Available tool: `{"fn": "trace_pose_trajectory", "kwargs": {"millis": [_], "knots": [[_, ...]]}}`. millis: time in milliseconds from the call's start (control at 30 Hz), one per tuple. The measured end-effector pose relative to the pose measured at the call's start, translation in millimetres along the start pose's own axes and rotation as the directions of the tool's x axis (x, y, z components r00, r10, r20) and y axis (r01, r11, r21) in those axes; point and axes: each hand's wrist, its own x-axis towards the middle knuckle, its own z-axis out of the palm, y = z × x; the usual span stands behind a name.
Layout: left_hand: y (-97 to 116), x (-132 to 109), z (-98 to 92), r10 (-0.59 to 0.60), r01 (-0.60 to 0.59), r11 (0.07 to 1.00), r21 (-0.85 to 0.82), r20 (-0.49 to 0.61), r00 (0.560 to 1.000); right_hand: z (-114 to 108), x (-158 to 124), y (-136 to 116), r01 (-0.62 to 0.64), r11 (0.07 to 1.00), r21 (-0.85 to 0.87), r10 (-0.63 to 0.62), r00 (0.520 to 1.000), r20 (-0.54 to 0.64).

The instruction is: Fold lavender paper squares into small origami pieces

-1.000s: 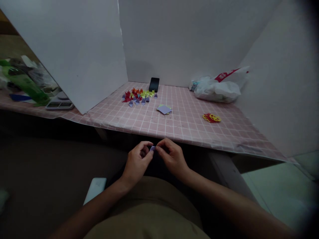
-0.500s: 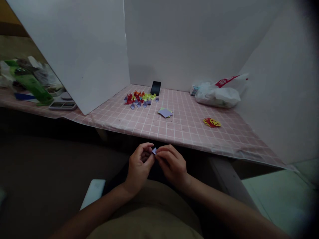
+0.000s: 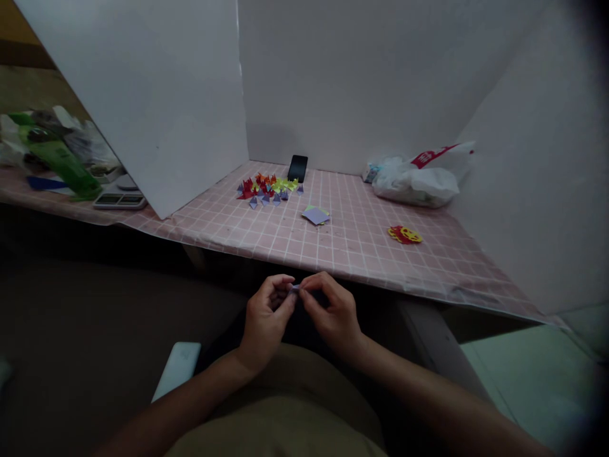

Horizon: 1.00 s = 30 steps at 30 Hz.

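A small folded piece of purple paper (image 3: 295,288) is held between my two hands, in front of the table's near edge. My left hand (image 3: 267,317) pinches it from the left, and my right hand (image 3: 333,314) grips its other side with thumb and forefinger. Beyond them on the table lies a stack of square paper sheets (image 3: 316,216), purple on top with yellow-green under it. Farther back and to the left stand many small folded paper figures (image 3: 266,188) in red, orange, yellow and purple.
The pink checked table (image 3: 352,244) also bears a black phone (image 3: 297,168), a white plastic bag (image 3: 416,184) and red and yellow cutouts (image 3: 404,235). Left of a white panel (image 3: 157,101) are a green bottle (image 3: 61,162) and a scale (image 3: 120,201).
My right thumb and forefinger have shifted on the paper, with a wider gap showing between them. The purple paper now looks flatter and narrower. My left hand has barely moved.
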Motion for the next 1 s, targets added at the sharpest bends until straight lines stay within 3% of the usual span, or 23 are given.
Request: {"fn": "trace_pose_trajectory", "kwargs": {"millis": [133, 367, 500, 667, 1000], "knots": [[2.1, 0.1, 0.2, -0.01, 0.01, 1.0, -0.008, -0.012, 1.0, 0.1, 2.6, 0.6, -0.209, 0.974, 0.09, 0.21, 0.978, -0.001], [5.3, 6.0, -4.1, -0.093, 0.087, 0.988, -0.129, -0.041, 0.995, 0.0, 5.7, -0.8, -0.414, 0.886, 0.208, 0.398, 0.91, 0.114], [0.6, 9.3, -6.3, -0.169, 0.154, 0.953, -0.26, -0.033, 0.985, 1.3, 4.6, -2.3, -0.427, 0.875, 0.229, 0.414, 0.904, 0.105], [-5.5, 9.3, -6.4, -0.26, 0.287, 0.909, -0.303, 0.128, 0.957, 5.8, 0.0, 1.2, -0.41, 0.859, 0.306, 0.41, 0.91, 0.065], [-4.5, 15.0, -12.6, -0.224, 0.234, 0.947, -0.22, 0.069, 0.972, 3.9, 2.8, 1.0, -0.478, 0.844, 0.242, 0.436, 0.875, 0.208]]}}
